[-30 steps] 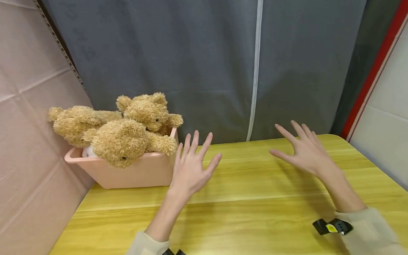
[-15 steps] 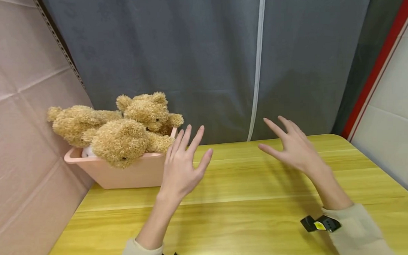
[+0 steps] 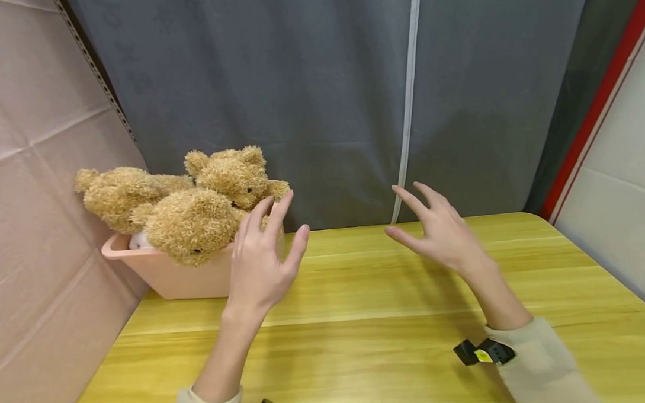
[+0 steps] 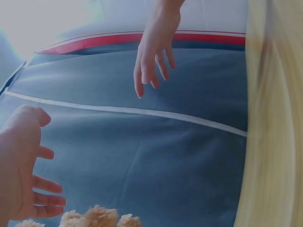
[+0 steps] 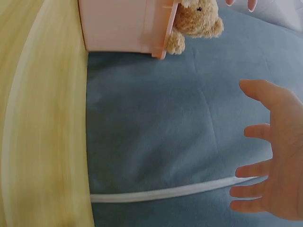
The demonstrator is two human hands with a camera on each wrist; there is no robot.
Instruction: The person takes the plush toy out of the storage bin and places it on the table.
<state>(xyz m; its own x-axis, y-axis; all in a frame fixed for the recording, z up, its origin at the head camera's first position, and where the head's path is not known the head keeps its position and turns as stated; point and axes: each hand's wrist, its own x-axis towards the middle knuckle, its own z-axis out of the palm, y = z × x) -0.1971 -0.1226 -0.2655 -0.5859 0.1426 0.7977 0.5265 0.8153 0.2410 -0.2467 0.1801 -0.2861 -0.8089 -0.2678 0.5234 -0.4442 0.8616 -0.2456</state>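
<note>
Three tan teddy bears lie in a pink plastic bin point(image 3: 192, 277) at the table's back left. The front bear point(image 3: 190, 227) hangs its head over the near rim; a second bear point(image 3: 228, 175) is behind it and a third point(image 3: 116, 194) lies at the left. My left hand point(image 3: 258, 269) is held in the air before the bin's right end, fingers spread, hiding part of the front bear's arm; contact cannot be told. Over the table's right half hovers my right hand point(image 3: 441, 230), thumb and fingers apart, holding nothing. Both palms face inward.
A wood-grain table point(image 3: 359, 342) spreads beneath both arms. Grey curtain point(image 3: 324, 106) with a pale vertical strip hangs behind it. Pink cloth point(image 3: 40, 205) covers the left side, and a white panel point(image 3: 621, 215) with a red edge stands at the right.
Both hands have moved left, the left one now in front of the bin's right end. Their fingers are slightly more bent. The bears and bin have stayed put.
</note>
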